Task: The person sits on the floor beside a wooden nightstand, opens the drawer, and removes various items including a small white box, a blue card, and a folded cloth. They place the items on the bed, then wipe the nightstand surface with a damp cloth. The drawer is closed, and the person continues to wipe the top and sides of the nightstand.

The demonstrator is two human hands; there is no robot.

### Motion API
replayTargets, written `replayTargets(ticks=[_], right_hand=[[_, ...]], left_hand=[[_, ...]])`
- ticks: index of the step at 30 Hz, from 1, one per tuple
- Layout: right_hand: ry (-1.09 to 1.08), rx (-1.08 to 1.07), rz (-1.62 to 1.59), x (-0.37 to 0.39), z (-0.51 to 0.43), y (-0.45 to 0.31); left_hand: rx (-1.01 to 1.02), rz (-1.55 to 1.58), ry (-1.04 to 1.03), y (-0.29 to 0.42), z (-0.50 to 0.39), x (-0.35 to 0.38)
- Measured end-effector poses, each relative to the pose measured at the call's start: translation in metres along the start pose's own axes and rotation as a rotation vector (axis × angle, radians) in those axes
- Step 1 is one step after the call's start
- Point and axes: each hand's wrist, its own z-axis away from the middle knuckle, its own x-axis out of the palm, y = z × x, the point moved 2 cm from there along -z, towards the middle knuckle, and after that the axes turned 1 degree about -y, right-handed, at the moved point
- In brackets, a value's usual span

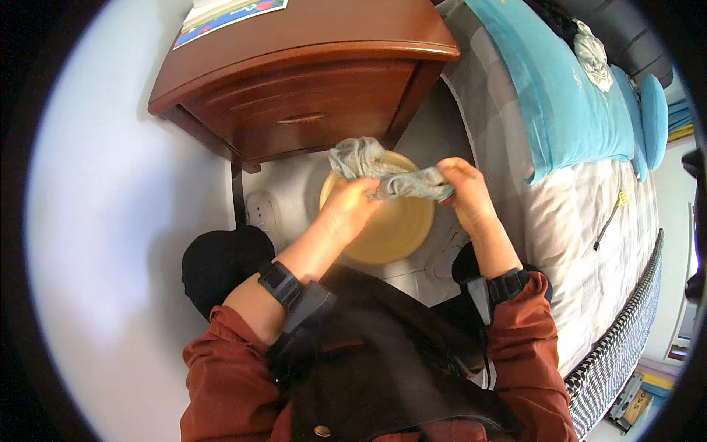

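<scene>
A damp-looking grey-blue cloth (409, 185) is stretched between my two hands, above a round yellow basin (392, 232) on the floor. My left hand (353, 204) grips the cloth near its middle, and a bunched end of it hangs beyond that hand, over the basin's far rim. My right hand (465, 188) is closed on the other end, past the basin's right side. The cloth hides part of the basin, whose contents I cannot make out clearly.
A reddish-brown wooden nightstand (309, 99) stands just beyond the basin, with books or papers (232, 16) on top. To the right is a bed with a checked sheet (558, 221), a blue pillow (574, 121) and a yellow-headed tool (613, 215). A white wall (110, 221) is at left.
</scene>
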Motion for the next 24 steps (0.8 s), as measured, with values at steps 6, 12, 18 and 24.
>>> replayTargets(ticks=[6, 12, 18, 24], right_hand=[[-0.275, -0.234, 0.472, 0.020, 0.008, -0.008], [-0.198, -0.239, 0.154, 0.034, 0.008, -0.007], [0.010, -0.137, -0.665, 0.003, -0.009, -0.017], [0.110, -0.385, -0.310, -0.009, -0.006, -0.021]], left_hand=[[-0.026, 0.099, -0.160, 0.001, 0.004, 0.010], [0.066, -0.185, -0.135, -0.003, 0.009, 0.021], [0.165, -0.045, 0.283, 0.017, 0.000, -0.002], [0.253, -0.115, 0.471, 0.024, -0.004, -0.015]])
